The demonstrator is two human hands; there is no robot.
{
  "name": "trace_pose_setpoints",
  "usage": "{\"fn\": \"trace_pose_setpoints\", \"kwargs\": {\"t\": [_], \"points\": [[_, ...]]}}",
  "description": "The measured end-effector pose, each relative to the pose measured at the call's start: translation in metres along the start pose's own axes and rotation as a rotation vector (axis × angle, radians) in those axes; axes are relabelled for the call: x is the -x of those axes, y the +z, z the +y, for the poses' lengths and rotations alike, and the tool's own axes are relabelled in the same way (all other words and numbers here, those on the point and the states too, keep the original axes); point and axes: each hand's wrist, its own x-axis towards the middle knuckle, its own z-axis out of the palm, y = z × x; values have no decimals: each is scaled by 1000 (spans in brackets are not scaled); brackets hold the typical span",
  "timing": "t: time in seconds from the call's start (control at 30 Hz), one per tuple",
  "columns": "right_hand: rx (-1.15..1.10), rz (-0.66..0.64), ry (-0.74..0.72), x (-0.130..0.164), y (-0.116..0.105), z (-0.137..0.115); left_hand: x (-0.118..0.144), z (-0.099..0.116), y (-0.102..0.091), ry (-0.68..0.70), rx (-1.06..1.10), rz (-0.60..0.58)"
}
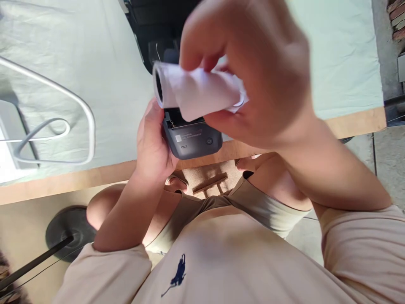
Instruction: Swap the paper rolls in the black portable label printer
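My right hand point(253, 71) is pinched around a white paper roll point(202, 93). The roll lies sideways, its dark hollow core showing at the left end, and a flap of paper hangs from it. Below the roll is a small dark grey printer point(194, 141), with a power button and a label on its near face. My left hand point(155, 143) grips the printer by its left side, near the table's front edge. The top of the printer appears to be uncovered, but the roll and my right hand hide most of it. Whether roll and printer touch, I cannot tell.
A black object point(142, 27) lies behind my hands, partly hidden. On the left, a white cable point(90, 126) loops over the pale tablecloth point(107, 105) beside a white-and-grey box point(12, 131). The wooden table edge point(104, 173) runs across. A round black stand base point(60, 228) is on the floor.
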Motion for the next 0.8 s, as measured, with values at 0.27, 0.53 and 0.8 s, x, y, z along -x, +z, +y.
{"fn": "trace_pose_setpoints", "kwargs": {"t": [0.27,0.53,0.8], "points": [[270,-207,-191,5,26,15,7,-5,3,116,-69,-28],[130,-178,-468,17,17,19,5,-1,-3,39,-76,-76],[-53,152,-86,13,8,20,6,-1,-15,25,-207,-161]]}}
